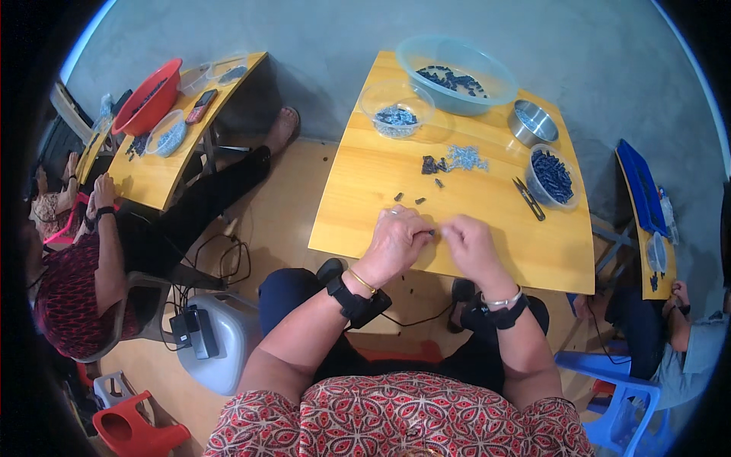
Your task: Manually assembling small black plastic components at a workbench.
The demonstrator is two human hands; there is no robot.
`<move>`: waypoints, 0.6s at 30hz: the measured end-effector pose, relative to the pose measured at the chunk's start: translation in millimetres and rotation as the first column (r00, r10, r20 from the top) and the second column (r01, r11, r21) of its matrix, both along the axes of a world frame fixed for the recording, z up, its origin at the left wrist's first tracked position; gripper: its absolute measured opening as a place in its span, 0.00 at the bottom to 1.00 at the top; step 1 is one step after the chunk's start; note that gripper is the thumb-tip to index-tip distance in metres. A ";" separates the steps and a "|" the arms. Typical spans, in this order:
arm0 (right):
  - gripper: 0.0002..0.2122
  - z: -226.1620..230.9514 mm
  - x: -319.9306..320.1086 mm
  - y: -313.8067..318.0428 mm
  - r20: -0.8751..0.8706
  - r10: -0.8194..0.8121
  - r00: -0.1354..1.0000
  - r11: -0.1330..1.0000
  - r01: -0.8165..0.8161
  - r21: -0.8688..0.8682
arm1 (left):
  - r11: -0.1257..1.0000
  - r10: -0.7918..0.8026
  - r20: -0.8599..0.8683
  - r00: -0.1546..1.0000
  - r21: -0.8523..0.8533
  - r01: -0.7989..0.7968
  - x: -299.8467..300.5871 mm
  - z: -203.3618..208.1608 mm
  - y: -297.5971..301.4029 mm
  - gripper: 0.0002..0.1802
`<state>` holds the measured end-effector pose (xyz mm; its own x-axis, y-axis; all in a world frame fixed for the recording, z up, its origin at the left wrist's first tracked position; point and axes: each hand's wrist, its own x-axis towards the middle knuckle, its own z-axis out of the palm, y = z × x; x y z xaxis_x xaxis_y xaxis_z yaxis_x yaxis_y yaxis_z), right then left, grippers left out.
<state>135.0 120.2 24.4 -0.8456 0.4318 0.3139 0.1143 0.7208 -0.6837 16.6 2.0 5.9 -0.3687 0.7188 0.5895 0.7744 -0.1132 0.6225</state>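
Both hands are close together over the near edge of the wooden table [365, 164]. My left hand [394, 242] pinches a small dark piece [432, 232] between thumb and fingertips. Just right of it, my right hand [474, 247] has its fingers curled together; whatever they hold is hidden. Beyond my hands lie a few loose dark pieces [419, 201]. Farther off, a small pile of light-blue pieces [466, 158] sits beside some black pieces [430, 165]. A pair of black thread snips [528, 199] lies to the right.
At the table's back are a large pale-blue basin [495, 95], a clear tub [365, 114] and a metal bowl [533, 137]. A clear tub of dark pieces [551, 174] stands right. People work at side tables. A grey stool [228, 350] and cables [228, 255] are left.
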 end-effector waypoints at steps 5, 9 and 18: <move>0.07 -13.7 -31.6 10.0 -0.064 -0.212 0.975 0.959 0.195 -0.205 | 1.000 -0.008 0.038 0.999 -0.015 0.008 3.5 -3.0 1.6 0.04; 0.07 -24.7 -46.2 -1.6 -0.036 -0.260 0.965 0.947 0.262 0.185 | 0.999 -0.012 0.054 0.998 -0.036 0.013 3.7 -8.5 1.6 0.04; 0.07 -26.9 -46.4 -4.0 -0.058 -0.248 0.967 0.913 0.253 0.320 | 0.999 0.038 0.006 0.999 -0.012 -0.038 9.3 -6.9 0.1 0.02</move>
<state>88.6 116.2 -2.5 -0.7170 0.5020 0.4837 0.3110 0.8514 -0.4224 26.0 2.1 -1.0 -0.3991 0.7110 0.5790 0.7743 -0.0768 0.6281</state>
